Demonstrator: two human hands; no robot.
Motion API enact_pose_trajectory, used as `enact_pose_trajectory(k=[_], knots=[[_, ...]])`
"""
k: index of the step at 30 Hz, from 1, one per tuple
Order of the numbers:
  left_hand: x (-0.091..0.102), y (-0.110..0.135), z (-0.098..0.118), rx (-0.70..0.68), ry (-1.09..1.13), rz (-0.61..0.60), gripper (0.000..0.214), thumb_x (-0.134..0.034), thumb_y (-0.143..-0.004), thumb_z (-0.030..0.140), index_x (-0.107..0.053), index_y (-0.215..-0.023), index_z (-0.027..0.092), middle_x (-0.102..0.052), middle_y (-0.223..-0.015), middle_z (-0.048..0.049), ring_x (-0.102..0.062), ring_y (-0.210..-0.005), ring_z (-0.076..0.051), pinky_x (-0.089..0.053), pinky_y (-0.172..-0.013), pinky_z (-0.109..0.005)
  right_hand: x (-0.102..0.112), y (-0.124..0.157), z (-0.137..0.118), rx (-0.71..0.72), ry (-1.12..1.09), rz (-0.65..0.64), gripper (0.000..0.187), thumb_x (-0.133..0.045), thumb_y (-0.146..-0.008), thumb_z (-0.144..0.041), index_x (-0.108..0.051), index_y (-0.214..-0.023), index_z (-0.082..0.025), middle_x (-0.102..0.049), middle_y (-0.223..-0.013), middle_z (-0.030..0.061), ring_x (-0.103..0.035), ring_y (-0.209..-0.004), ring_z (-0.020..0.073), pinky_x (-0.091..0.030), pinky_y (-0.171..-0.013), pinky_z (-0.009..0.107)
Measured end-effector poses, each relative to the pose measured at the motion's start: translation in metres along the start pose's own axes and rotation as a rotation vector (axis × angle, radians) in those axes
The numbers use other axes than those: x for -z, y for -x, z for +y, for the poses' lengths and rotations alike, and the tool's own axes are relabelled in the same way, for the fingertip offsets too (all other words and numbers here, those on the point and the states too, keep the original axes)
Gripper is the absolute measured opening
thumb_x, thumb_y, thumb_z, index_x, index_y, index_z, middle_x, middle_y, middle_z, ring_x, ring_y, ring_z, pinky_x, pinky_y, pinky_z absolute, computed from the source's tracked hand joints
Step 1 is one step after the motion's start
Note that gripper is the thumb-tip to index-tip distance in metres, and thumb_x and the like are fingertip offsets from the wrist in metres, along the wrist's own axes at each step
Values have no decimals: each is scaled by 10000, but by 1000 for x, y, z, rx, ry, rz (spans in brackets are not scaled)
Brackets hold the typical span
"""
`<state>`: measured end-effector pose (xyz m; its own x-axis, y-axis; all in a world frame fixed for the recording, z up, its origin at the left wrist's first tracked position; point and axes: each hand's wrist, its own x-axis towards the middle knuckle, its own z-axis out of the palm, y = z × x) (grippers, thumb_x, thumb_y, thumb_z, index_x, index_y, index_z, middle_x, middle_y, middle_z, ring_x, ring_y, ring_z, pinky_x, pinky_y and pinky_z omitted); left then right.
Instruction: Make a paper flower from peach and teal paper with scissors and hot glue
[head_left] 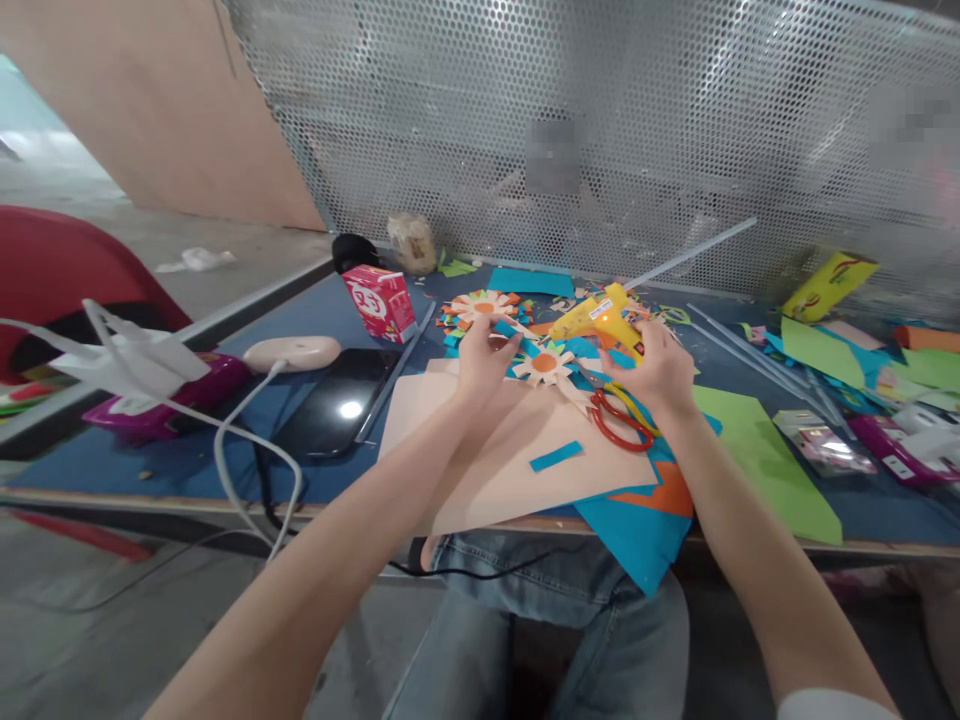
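My right hand [657, 368] is wrapped round the handle of a yellow hot glue gun [602, 314], whose nozzle points left. Fingers pinched, my left hand [484, 362] holds a small blue paper strip [505, 328], partly hidden. Just behind it lies a layered paper flower [480, 306] with pale petals and an orange centre. A second paper flower [545, 365] sits between my hands. Red-and-yellow-handled scissors [619, 432] rest below my right hand on a pale peach sheet [480, 450]. A loose blue strip [556, 457] lies on that sheet.
To the left are a black phone [337, 402], a pink box [380, 303] and a purple power strip [169, 400] with white cables. A green sheet [765, 455], paper scraps [847, 360] and a yellow box [829, 285] lie right. A perforated metal panel [465, 130] stands behind.
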<state>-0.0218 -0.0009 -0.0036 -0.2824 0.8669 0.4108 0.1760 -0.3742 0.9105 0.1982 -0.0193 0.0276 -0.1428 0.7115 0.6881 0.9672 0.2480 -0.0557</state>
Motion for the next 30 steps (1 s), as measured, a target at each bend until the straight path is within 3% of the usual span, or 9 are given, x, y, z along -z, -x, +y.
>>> enact_pose_trajectory(k=[9,30], knots=[[-1,-4,-5,14,7,3,154,-618,-681,139,-520,-785,196,-589,-741,25,-595,-565,-86,-456,-493,-184,-5,6,0,144,11,-6,499,-422,-814,-512,-531,-1104,-121,-638,-986,138,-610,-842,233,-452,-665,309],[2,-4,-2,45,-5,20,150,-616,-683,124,-523,-779,194,-572,-719,18,-599,-563,-110,-437,-472,-201,0,4,-4,175,51,-63,465,-394,-843,-455,-565,-1085,-97,-637,-984,166,-614,-824,250,-463,-643,327]])
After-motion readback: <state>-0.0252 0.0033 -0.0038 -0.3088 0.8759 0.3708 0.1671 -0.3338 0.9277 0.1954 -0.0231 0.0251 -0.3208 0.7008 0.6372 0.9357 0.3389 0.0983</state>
